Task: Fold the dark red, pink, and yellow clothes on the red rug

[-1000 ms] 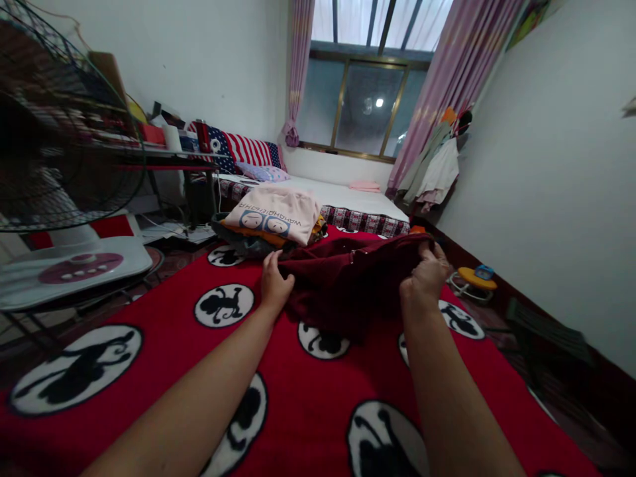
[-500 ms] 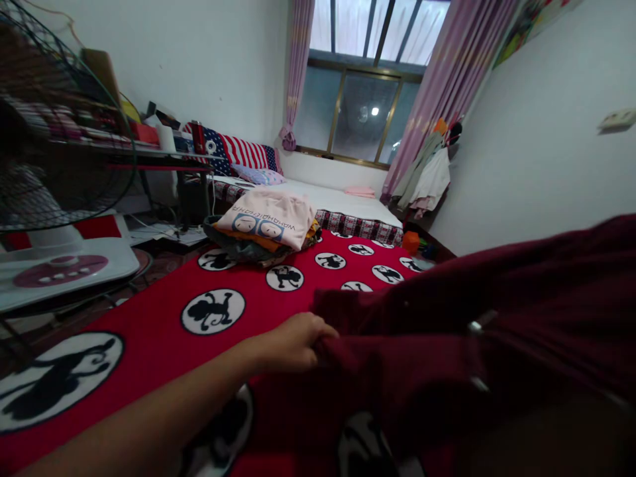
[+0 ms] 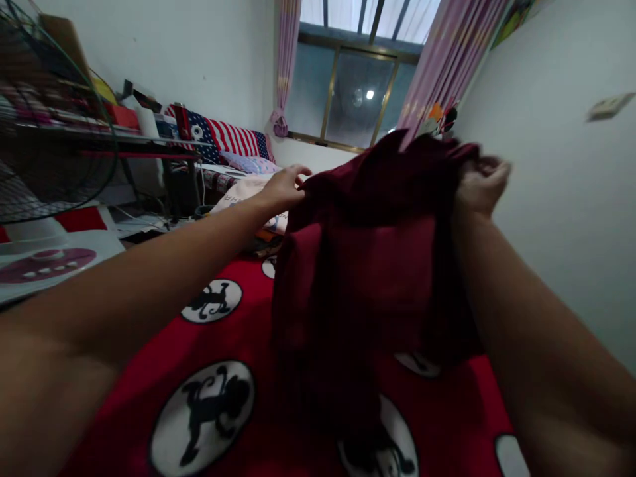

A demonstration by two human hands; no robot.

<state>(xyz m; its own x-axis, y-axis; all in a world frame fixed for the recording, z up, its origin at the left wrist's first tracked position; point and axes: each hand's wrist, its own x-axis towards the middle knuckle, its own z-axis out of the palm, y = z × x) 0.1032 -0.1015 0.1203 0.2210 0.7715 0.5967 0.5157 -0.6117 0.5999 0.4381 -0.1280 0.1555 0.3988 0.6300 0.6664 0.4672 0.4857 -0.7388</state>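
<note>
I hold a dark red garment [image 3: 368, 265] up in front of me, well above the red blanket [image 3: 233, 344] with black-and-white monkey circles. My left hand [image 3: 284, 189] pinches its upper left corner. My right hand [image 3: 481, 185] is closed on its upper right corner. The cloth hangs down between my arms and hides part of the blanket. Behind my left hand lies a pile of folded clothes [image 3: 248, 199] topped by a pale pink shirt, mostly hidden.
A standing fan [image 3: 44, 165] is at the left, by a cluttered desk [image 3: 129, 132]. Farther back are a mattress with a striped pillow [image 3: 233, 139], a window [image 3: 348, 93] with pink curtains, and a white wall [image 3: 561, 165] at the right.
Both hands lifted the dark red garment from the blanket up to about chest height. It now hangs spread between them. The view shifted slightly.
</note>
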